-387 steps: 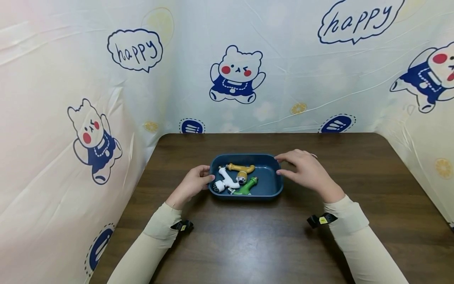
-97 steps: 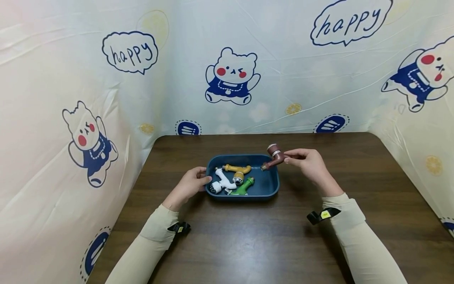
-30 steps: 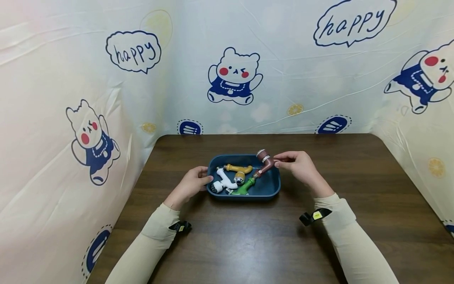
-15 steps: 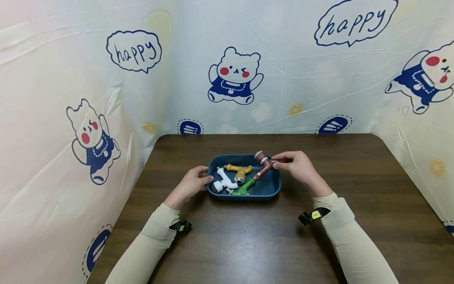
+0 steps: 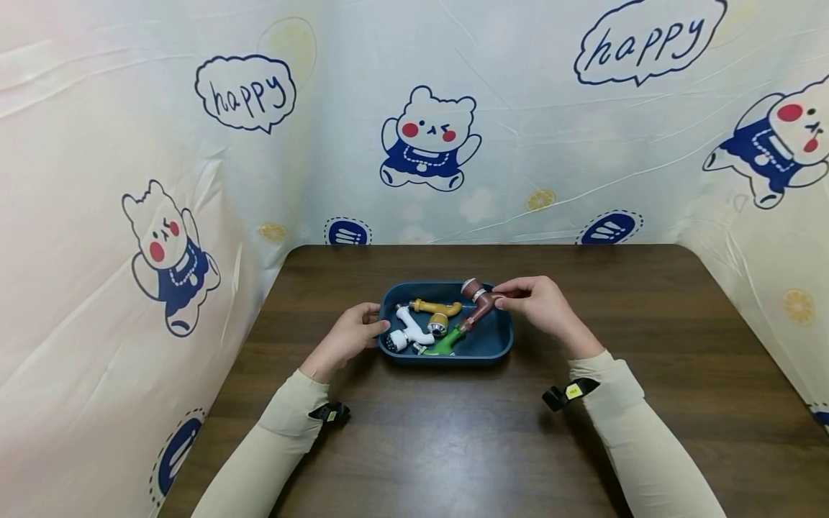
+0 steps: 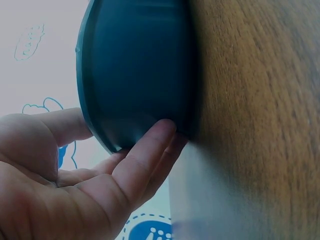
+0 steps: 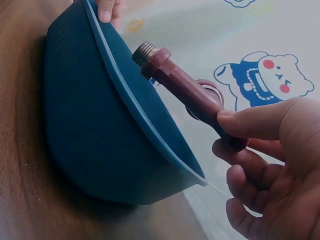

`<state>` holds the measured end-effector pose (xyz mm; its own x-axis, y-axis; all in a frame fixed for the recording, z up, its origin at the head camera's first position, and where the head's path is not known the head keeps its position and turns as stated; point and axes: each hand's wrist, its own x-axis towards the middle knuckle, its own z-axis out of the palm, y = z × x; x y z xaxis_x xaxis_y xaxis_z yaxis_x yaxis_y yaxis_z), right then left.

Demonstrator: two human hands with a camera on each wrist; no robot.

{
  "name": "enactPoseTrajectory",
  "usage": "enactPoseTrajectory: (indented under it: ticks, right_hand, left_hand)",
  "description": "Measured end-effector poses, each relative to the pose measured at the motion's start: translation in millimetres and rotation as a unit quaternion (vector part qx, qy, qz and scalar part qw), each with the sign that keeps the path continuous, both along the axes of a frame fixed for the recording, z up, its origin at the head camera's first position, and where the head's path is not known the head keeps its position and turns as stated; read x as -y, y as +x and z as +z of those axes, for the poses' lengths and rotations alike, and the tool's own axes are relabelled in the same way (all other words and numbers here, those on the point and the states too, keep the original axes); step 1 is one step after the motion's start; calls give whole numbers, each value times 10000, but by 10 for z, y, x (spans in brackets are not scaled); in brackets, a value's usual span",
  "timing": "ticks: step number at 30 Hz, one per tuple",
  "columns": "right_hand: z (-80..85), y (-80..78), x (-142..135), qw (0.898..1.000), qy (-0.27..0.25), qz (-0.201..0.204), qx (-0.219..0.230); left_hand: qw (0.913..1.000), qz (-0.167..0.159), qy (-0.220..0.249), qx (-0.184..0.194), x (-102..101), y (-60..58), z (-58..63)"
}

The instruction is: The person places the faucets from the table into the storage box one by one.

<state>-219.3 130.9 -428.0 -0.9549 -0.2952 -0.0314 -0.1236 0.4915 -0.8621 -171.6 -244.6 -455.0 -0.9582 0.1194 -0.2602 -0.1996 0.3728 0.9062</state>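
Note:
My right hand [image 5: 542, 308] pinches a dark red-brown plastic tap [image 5: 481, 309] by its spout, between thumb and fingers. In the right wrist view the tap's threaded metal end [image 7: 145, 52] points away from the hand, over the tray's rim. A dark blue oblong tray [image 5: 494, 344] holds a white tap [image 5: 414, 332], a yellow tap [image 5: 440, 308] and a green tap [image 5: 447, 344]. From the head, the red-brown tap's end overlaps the green tap; contact cannot be told. My left hand [image 5: 350, 337] grips the tray's left end, its fingers against the outer wall [image 6: 140, 75].
Under the tray is a dark brown wooden table [image 5: 427, 439]. Behind it and along both sides hangs a pale sheet [image 5: 518, 129] printed with cartoon bears. Each wrist wears a black band; the right wrist's band [image 5: 570, 393] has a yellow label.
Earliest, my right hand was at the tray's right rim without a tap. Later it held the red-brown tap above that end, then moved left and lower with it. The left hand stays on the tray.

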Motion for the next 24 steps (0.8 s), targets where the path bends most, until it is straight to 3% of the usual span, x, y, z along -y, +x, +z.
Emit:
enactPoseTrajectory:
  ticks: [24]
  right_hand:
    - [1,-22,4,9993,341,69,-110]
  left_hand:
    - [10000,1,-37,23,-3,12,20]
